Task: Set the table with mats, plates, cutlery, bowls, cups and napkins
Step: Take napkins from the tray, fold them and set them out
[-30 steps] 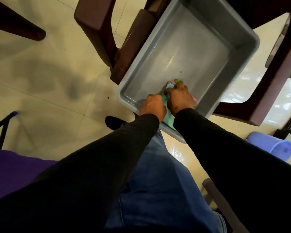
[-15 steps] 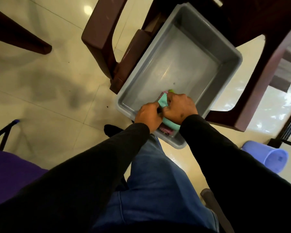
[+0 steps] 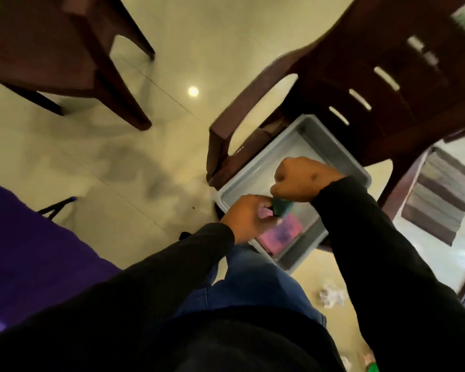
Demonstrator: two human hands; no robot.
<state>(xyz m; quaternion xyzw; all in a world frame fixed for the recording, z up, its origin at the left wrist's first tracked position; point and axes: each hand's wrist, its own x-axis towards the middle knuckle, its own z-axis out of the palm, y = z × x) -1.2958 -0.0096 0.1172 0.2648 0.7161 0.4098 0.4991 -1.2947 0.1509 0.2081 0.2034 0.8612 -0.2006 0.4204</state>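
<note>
A small green cloth point(image 3: 281, 208), folded and dark in this light, sits just right of the frame's centre, pinched between two hands above a grey plastic tub point(image 3: 330, 146). The right hand point(image 3: 304, 178) is curled into a fist over it, knuckles up, the green piece poking out beneath its fingers. The left hand point(image 3: 249, 217) comes in from the lower left, fingers curled too, its fingertips closed on the near edge of that same green piece. Both hands have hold of it, touching each other around it.

Directly beneath the left hand lies a pink cloth point(image 3: 281, 234) with a bluish patch, flat in the near corner of the tub, against the wall closest to the camera. Whether the left hand's fingers also touch the pink one is hard to tell; the picture is blurred.

The tub rests on the seat of a dark brown plastic chair point(image 3: 360, 76) whose slotted back fills the upper right of the frame. A second brown chair point(image 3: 65, 49) stands in the upper left, well apart. The pale tiled floor point(image 3: 118, 170) shines between them with a bright spot of light. Black sleeves point(image 3: 145, 291) run up from the bottom edge, blue jeans point(image 3: 253, 285) between them. Purple fabric point(image 3: 24, 237) fills the left edge, a striped mat point(image 3: 440, 200) lies at right, and crumpled white scraps point(image 3: 330, 295) dot the floor at lower right.
</note>
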